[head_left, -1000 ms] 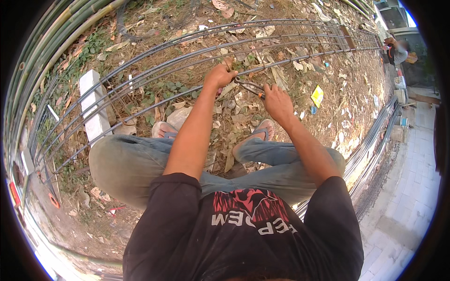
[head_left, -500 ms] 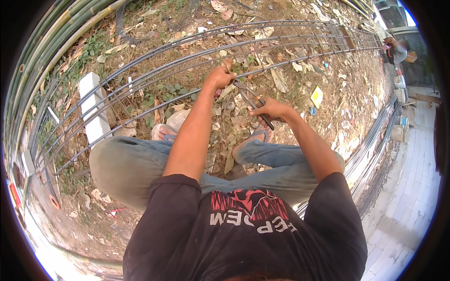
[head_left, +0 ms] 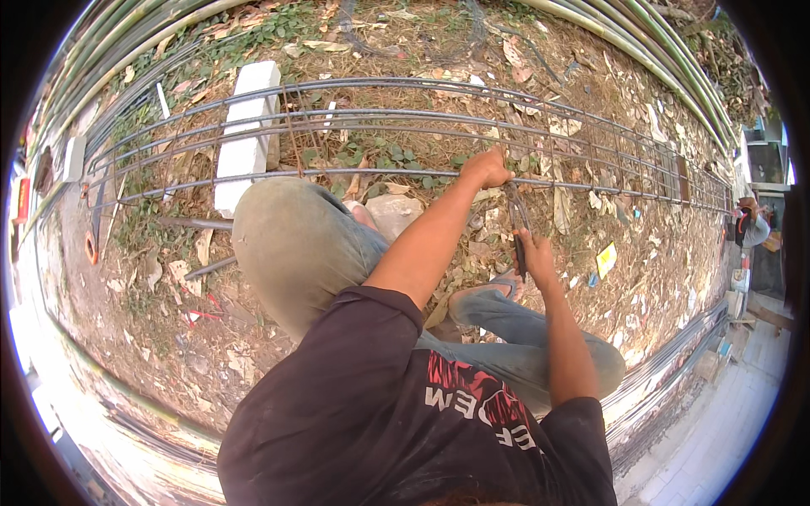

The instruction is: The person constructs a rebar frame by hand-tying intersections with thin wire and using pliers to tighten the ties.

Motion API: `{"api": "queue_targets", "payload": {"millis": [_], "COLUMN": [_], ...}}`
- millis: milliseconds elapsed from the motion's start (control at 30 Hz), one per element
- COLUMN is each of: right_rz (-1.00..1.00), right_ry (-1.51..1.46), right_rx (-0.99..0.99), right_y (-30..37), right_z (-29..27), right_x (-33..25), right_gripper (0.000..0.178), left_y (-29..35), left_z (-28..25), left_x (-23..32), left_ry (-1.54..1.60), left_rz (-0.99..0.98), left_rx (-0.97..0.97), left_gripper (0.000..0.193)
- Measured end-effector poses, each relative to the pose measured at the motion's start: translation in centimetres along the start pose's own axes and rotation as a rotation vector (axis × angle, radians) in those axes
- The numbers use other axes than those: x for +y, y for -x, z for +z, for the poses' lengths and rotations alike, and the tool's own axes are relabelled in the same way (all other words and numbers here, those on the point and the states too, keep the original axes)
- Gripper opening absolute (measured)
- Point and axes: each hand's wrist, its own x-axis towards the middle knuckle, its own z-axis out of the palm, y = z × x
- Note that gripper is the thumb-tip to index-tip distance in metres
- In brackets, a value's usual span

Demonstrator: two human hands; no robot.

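Observation:
A long cage of steel reinforcing bars (head_left: 582,184) with thin cross ties stretches from left to right in front of me. My left hand (head_left: 487,169) is closed round its nearest rebar, just left of the pincers' jaws. In my right hand (head_left: 538,256) are long-handled pincers (head_left: 515,207) with dark, orange-marked grips. They point up toward the nearest bar, with the jaws close to my left fingertips. Whether the jaws grip a wire is too small to tell.
A white block (head_left: 242,156) props the cage's left part. Bamboo poles (head_left: 582,18) lie along the far side, and loose bars (head_left: 675,354) lie at right. Dry leaves and a yellow wrapper (head_left: 606,260) litter the ground. Another person (head_left: 753,226) is at far right.
My view has swung left, so the cage and my hands sit farther right in the picture. The pincers have turned from slanting to nearly upright. Both hands keep their holds.

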Motion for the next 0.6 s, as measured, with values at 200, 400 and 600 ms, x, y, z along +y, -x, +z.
{"api": "queue_targets", "payload": {"millis": [200, 400, 600], "right_rz": [0.170, -0.631, -0.041], "right_ry": [-0.149, 0.798, -0.321], "right_rx": [-0.198, 0.732, -0.097], "right_y": [0.6, 1.8, 0.5], "right_z": [0.6, 0.8, 0.7], "right_x": [-1.0, -0.3, 0.2], "right_gripper": [0.037, 0.040, 0.041], "left_y": [-0.8, -1.4, -1.6], "left_z": [0.5, 1.0, 1.1], "left_x": [-0.9, -1.1, -1.5], "left_ry": [0.065, 0.058, 0.081], "left_rz": [0.043, 0.039, 0.119], "left_rx": [0.001, 0.058, 0.092], "left_gripper": [0.073, 0.070, 0.069]}}
